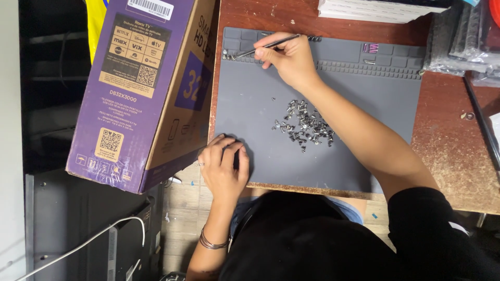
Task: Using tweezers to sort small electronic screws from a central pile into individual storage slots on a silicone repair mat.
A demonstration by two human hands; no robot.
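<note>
The right hand (291, 57) was closed in a pinch grip on the tweezers (268, 46), whose tips rested at the left end of the mat's (354, 156) compartment row, far from the person. A short line of small screws (229, 55) lay there, just beside the tips. Whether the tips held a screw could not be determined.

The left hand (225, 166) lay flat, fingers loosely curled, on the near left corner of the mat. It covered a small dark item; the pictures did not show what it was, nor whether the hand gripped it.

Progress, judged from the layout: only a few screws stood in the row, while the main pile (304, 125) lay loose at the mat's centre. Sorting therefore appeared to be at an early stage, with most of the pile left to move. A few strays (273, 99) lay between pile and row.

The pile sat below the right wrist, well apart from the tweezer tips and nearer the left hand.

The mat lay on a worn wooden counter (453, 151). A purple carton (151, 88) leaned at its left edge.
</note>
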